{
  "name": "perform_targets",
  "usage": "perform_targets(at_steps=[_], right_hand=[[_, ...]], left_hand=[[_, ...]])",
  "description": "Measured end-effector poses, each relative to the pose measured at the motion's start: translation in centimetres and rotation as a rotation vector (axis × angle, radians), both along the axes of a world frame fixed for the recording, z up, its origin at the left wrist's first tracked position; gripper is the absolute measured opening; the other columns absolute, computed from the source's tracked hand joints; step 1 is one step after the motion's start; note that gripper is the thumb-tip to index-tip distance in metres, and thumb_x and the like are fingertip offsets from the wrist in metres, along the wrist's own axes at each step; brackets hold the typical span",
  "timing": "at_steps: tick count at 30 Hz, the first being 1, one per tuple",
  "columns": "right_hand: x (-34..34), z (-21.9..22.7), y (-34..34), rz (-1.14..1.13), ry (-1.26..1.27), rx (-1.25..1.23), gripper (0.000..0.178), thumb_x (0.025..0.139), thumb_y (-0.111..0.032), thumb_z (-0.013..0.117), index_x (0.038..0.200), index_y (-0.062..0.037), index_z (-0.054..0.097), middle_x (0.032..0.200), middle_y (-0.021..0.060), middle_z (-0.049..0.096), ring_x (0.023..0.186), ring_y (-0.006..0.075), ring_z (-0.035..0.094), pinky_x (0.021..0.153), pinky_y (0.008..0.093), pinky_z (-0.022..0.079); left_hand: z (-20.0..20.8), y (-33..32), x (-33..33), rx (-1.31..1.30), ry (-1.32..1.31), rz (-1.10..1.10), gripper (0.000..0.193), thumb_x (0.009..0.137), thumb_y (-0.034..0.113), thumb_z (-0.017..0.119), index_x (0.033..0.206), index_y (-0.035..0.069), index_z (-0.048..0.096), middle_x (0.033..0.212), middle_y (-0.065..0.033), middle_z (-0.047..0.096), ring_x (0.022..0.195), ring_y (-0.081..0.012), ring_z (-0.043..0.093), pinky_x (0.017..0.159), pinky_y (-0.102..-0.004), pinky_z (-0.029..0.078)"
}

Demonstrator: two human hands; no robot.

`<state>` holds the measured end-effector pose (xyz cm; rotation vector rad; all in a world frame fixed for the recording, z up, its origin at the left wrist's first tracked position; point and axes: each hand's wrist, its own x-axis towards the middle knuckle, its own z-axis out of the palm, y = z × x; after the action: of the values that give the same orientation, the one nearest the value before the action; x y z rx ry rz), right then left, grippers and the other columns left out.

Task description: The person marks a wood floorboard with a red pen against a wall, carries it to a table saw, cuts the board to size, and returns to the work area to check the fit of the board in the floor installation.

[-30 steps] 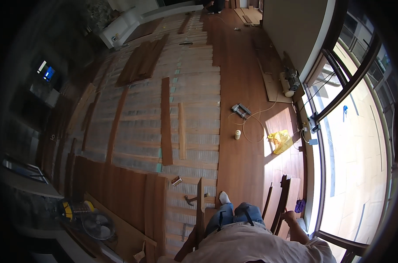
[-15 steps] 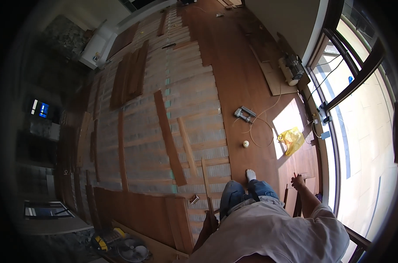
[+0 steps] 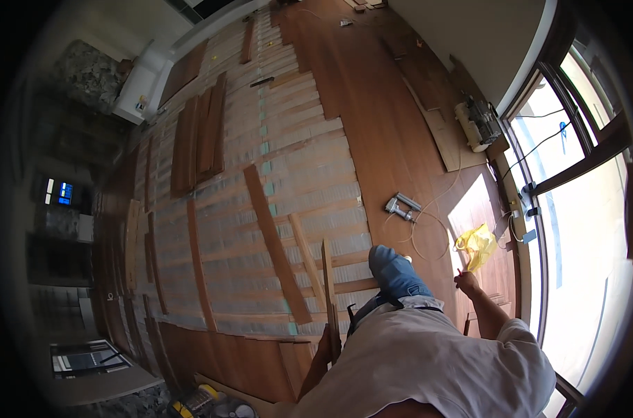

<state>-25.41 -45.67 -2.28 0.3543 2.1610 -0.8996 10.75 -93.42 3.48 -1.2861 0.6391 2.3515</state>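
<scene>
My left hand [image 3: 327,345], low in the view beside my body, is closed around a long narrow wooden plank [image 3: 327,268] that points away from me over the floor battens. Its fingers are partly hidden by the plank and shadow. Out to the right, my right hand [image 3: 467,281] is closed on a thin red stick, like a pencil [image 3: 460,272]. Just beyond that hand lies a crumpled yellow plastic bag [image 3: 478,245], on the finished flooring [image 3: 376,153].
A grey nail gun [image 3: 403,206] with a coiled hose lies ahead. An air compressor [image 3: 478,125] stands by the glass doors at right. Loose boards [image 3: 278,244] lie across the battens and silvery underlay, with a board stack [image 3: 204,132] farther left. A fan is at lower left.
I have stepped forward, and one knee is raised ahead. The plank in my left hand has swung more upright. My right hand has come nearer to the yellow bag.
</scene>
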Motion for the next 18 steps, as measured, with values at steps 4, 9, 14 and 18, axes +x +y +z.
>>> perform_targets(at_steps=[4, 9, 14, 18], right_hand=[[-1.4, -0.8, -1.3, -0.003, -0.272, 0.084, 0.024, 0.085, -0.020, 0.066, 0.090, 0.0027, 0.068, 0.068, 0.0118, 0.068, 0.048, 0.0166, 0.056, 0.044, 0.0312, 0.044], [-11.0, -0.7, -5.5, -0.093, -0.329, 0.102, 0.023, 0.087, -0.024, 0.065, 0.085, -0.0019, 0.070, 0.068, 0.0103, 0.071, 0.043, 0.0135, 0.051, 0.038, 0.0304, 0.038], [-26.4, -1.2, -10.3, -0.062, -0.138, 0.081, 0.010, 0.086, -0.011, 0.062, 0.083, -0.0034, 0.068, 0.067, 0.0088, 0.071, 0.050, 0.0161, 0.062, 0.047, 0.0321, 0.047], [-40.9, 1.4, -13.1, 0.229, 0.234, 0.055, 0.034, 0.088, -0.026, 0.055, 0.071, 0.0006, 0.069, 0.067, 0.0141, 0.071, 0.066, 0.0253, 0.070, 0.067, 0.0375, 0.054]], left_hand=[[3.1, -2.1, -11.8, -0.227, -0.230, 0.052, 0.051, 0.100, 0.064, 0.043, 0.080, 0.019, 0.056, 0.053, -0.0003, 0.041, 0.043, -0.0186, 0.039, 0.041, -0.0341, 0.033], [0.1, -6.2, -22.4, -0.171, -0.202, -0.004, 0.049, 0.101, 0.063, 0.041, 0.090, 0.018, 0.057, 0.063, -0.0012, 0.047, 0.052, -0.0173, 0.045, 0.048, -0.0325, 0.037], [-2.0, -10.8, -34.0, -0.113, -0.159, -0.024, 0.049, 0.102, 0.062, 0.040, 0.102, 0.017, 0.059, 0.075, -0.0016, 0.053, 0.064, -0.0168, 0.051, 0.058, -0.0318, 0.042], [-3.5, -15.0, -43.8, -0.083, -0.071, -0.039, 0.051, 0.102, 0.062, 0.039, 0.112, 0.016, 0.060, 0.084, -0.0019, 0.057, 0.073, -0.0164, 0.055, 0.065, -0.0313, 0.046]])
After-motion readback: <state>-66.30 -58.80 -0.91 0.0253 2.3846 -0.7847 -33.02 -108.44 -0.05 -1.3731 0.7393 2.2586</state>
